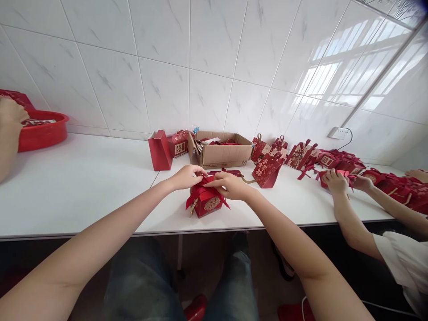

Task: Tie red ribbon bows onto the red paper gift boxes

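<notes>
Ribbon (pixel 202 189) right under fingers (pixel 216 182) atop gift box (pixel 210 204): left hand (pixel 184 178) pinching it, right hand (pixel 234 186) touching, can't tell grip tbh.

red basin (pixel 47 136), far left | white power outlet (pixel 339 133) low on veined wall tiles (pixel 214 49)

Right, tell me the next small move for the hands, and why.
I'd probably draw the red ribbon snug: the left hand and right hand both have fingers at it atop the red box, and its ends splay out either side. Whether it's already knotted is hidden.
</notes>
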The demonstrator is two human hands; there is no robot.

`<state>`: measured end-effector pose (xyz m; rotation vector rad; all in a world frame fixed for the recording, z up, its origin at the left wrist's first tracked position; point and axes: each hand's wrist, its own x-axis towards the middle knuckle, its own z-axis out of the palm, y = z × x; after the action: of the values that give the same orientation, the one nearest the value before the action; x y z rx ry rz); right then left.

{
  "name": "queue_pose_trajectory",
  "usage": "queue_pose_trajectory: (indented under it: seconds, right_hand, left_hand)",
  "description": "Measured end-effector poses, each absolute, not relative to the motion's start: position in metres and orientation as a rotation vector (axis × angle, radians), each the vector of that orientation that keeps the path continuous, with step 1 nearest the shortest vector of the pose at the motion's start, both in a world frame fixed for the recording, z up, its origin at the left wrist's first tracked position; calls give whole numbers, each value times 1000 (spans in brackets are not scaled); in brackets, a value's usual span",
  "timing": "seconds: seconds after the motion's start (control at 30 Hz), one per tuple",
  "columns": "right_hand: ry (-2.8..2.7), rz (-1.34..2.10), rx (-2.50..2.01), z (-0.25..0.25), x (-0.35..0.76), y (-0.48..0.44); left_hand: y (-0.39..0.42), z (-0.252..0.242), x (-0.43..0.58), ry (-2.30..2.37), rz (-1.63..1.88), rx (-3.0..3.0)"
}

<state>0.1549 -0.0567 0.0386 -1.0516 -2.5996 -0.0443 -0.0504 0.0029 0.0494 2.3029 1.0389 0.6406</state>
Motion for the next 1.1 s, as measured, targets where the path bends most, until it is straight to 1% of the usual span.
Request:
queue_pose_trajectory:
  seconds: [0.13, 0.23, 0.5, 0.77, 0.9, 1.0, 1.1]
  right_hand:
    - [-2438, 22, -1109, 39, 155, -59]
    - [-2420, 25, -1131, 38, 156, -58]
    - [-2439, -13, -1092, 34, 155, -56]
    - [-2424, 245, -1064, 31, 159, -61]
    - [-2385, 273, -1060, 32, 157, -62]
    - [-2332, 275, -1119, 35, 154, -62]
    - [-2168, 347, -1263, 38, 149, -57]
  left_hand:
    - [1, 53, -53, 1010, 569, 2166]
    - [1, 53, -54, 1028, 558, 2120]
    - [0, 45, -50, 1116, 670, 2211]
    - [2, 38, -51, 1103, 749, 2321]
    - [0, 37, -52, 1099, 772, 2262]
    - [-3, 38, -52, 1111, 791, 2241]
    - [-5, 38, -51, 1138, 798, 2268]
